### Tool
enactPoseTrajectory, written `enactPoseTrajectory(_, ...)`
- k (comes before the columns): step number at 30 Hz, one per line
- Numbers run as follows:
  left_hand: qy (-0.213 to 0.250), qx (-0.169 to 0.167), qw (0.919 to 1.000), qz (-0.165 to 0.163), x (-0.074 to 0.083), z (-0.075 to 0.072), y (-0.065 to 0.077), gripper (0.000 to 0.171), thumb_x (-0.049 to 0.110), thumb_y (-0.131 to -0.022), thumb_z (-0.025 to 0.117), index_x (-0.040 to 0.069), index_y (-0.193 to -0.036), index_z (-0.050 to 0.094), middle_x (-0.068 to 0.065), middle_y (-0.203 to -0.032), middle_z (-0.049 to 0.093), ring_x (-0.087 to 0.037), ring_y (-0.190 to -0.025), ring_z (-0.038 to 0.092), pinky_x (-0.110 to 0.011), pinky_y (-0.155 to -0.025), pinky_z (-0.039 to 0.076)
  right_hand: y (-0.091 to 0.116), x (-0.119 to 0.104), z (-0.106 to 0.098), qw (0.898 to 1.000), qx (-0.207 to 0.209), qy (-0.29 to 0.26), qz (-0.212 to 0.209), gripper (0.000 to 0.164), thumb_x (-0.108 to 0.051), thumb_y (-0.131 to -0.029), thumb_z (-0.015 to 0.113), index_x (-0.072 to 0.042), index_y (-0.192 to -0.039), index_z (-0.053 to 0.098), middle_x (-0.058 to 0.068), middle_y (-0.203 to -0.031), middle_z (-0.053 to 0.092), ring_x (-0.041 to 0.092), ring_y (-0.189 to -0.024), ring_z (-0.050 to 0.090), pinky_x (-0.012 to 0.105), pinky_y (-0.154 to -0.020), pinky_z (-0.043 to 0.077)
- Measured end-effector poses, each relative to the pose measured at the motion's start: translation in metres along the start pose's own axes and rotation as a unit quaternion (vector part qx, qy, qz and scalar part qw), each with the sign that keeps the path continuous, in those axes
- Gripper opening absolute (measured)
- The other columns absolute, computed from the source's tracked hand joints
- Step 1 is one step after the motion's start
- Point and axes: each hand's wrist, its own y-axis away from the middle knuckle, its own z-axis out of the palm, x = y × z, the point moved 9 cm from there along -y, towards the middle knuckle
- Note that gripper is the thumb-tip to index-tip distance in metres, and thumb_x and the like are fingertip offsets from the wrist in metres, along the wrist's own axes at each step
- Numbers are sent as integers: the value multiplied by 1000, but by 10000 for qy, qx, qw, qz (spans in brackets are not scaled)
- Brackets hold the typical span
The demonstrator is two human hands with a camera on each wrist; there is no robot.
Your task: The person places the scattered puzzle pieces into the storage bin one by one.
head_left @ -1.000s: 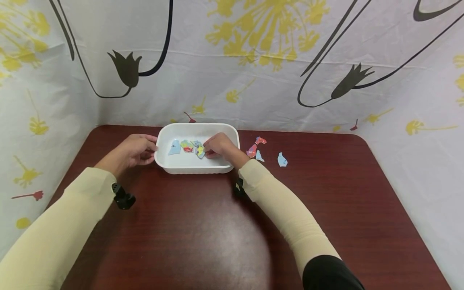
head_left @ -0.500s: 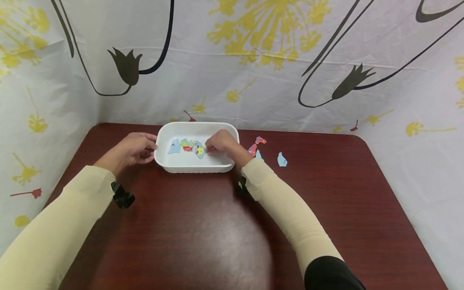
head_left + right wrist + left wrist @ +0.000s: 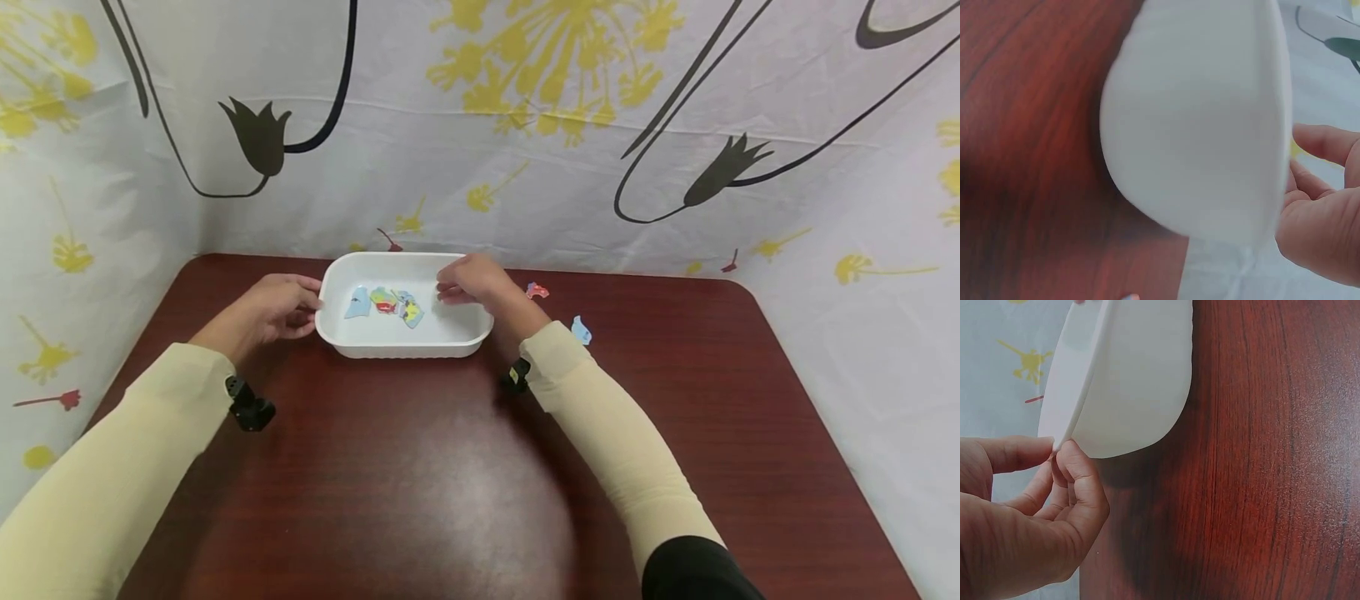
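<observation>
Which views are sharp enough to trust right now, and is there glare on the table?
Head view: sharp on the white tray and the puzzle pieces, with a broad pale glare patch on the table. Left wrist view: crisp on the left hand and the wood grain. Right wrist view: soft and blurred throughout, the right hand included.

place: probably staged recording booth | cue: floral curtain (image 3: 525, 125) enclosing wooden table (image 3: 420, 467)

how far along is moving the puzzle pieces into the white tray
Partway. Several colourful pieces already lie in the white tray. The left hand pinches the tray's rim; the right hand hovers over its right end, apparently holding nothing. At least a red piece and a blue piece remain on the table.
</observation>
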Motion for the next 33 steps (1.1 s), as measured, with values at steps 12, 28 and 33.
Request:
enactPoseTrajectory(12, -31, -22, 10000, -19, -1, -2, -1, 48, 11, -97, 53, 9, -143, 39, -10, -114, 47, -16, -80, 53, -26, -71, 54, 2, 0, -37, 9993, 55, -346, -142, 36, -7, -96, 58, 9, -128, 55, 26, -123, 61, 19, -83, 68, 31, -83, 56)
enactPoseTrajectory(28, -110, 17, 9999, -3, 1, 0, 2, 49, 11, -98, 53, 9, -144, 38, -11, -117, 46, -16, -83, 53, -26, -72, 54, 4, 4, -90, 9963, 276, -714, -379, 42, -4, -95, 56, 11, -134, 49, 27, -119, 60, 23, -86, 68, 40, -96, 50)
enactPoseTrajectory(33, -98, -6, 10000, -5, -1, 2, 2, 50, 12, -98, 53, 9, -145, 38, -11, -121, 45, -17, -85, 52, -26, -74, 54, 5, 12, -111, 9967, 421, -585, -362, 43, -5, -96, 55, 10, -135, 48, 28, -136, 50, 28, -100, 66, 42, -99, 48)
